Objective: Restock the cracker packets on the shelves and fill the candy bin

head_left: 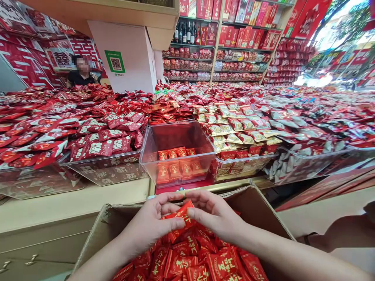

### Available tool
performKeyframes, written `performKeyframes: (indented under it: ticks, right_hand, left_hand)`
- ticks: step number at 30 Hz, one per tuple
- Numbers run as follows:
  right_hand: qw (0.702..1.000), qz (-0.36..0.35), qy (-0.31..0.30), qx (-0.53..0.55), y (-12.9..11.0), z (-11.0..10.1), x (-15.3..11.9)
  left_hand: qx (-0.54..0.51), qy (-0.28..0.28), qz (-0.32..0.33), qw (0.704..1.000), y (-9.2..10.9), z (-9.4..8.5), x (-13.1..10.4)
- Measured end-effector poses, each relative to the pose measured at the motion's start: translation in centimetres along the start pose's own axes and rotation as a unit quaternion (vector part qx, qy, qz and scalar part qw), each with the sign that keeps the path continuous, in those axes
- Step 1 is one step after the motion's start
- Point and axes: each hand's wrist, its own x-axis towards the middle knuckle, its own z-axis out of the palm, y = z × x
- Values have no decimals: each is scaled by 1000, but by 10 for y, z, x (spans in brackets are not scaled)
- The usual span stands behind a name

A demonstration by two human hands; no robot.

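Over an open cardboard box [102, 222], my left hand [152, 222] and my right hand [216, 214] meet around a red candy packet [183, 218] with gold print. The thumbs of both hands press on its near face, while the fingers curl behind it, partly hidden. Below them, many loose red packets [181, 265] with gold characters fill the box. Just beyond stands a clear plastic bin [175, 134], where similar red packets [175, 171] lie in neat rows at the bottom.
Bins heaped with maroon packets [102, 136] and gold-white packets [234, 125] flank the clear bin. A white box with a QR code sign [115, 62] stands behind. A person [82, 72] is at the back left. Shelves [216, 58] hold bottles and red boxes. Drawers [29, 253] are at lower left.
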Motion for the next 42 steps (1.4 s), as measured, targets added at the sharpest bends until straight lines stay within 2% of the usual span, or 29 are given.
performKeyframes:
  ticks: [4, 8, 11, 13, 15, 20, 24, 27, 30, 34, 39, 41, 42]
  right_hand:
    - [999, 46, 19, -14, -3, -2, 4]
    - [995, 47, 44, -79, -2, -3, 1]
    - [996, 80, 43, -16, -3, -3, 1]
    - [991, 123, 24, 38, -3, -4, 2]
    - [987, 151, 6, 49, -3, -5, 2]
    - [990, 142, 14, 19, -2, -6, 2]
    - [987, 154, 25, 42, -6, -4, 4]
    - [988, 139, 29, 64, -9, -3, 5]
    - [988, 124, 35, 80, -11, -3, 5]
    - [993, 83, 68, 45, -8, -3, 3]
    - [994, 24, 55, -97, -5, -4, 1]
    - [975, -29, 70, -210, -8, -5, -3]
    - [954, -75, 84, -277, -10, -6, -5]
  left_hand:
    - [23, 25, -1, 999, -7, 2, 1]
    - [47, 8, -17, 999, -12, 5, 2]
    - [41, 12, -9, 999, -11, 6, 1]
    - [32, 18, 6, 999, -11, 5, 1]
    - [29, 8, 8, 1000, -11, 4, 0]
    - [93, -53, -18, 994, -12, 3, -2]
    - [88, -56, -9, 994, -7, 4, -4]
    - [66, -50, 3, 997, -5, 4, -4]
    - [52, -68, 13, 996, -7, 3, -5]
    - [43, -80, 11, 996, -10, 3, -6]
    - [31, -108, 8, 994, -11, 9, -8]
    - [22, -112, 9, 993, -11, 10, -8]
    - [14, -108, 13, 994, -11, 10, -7]
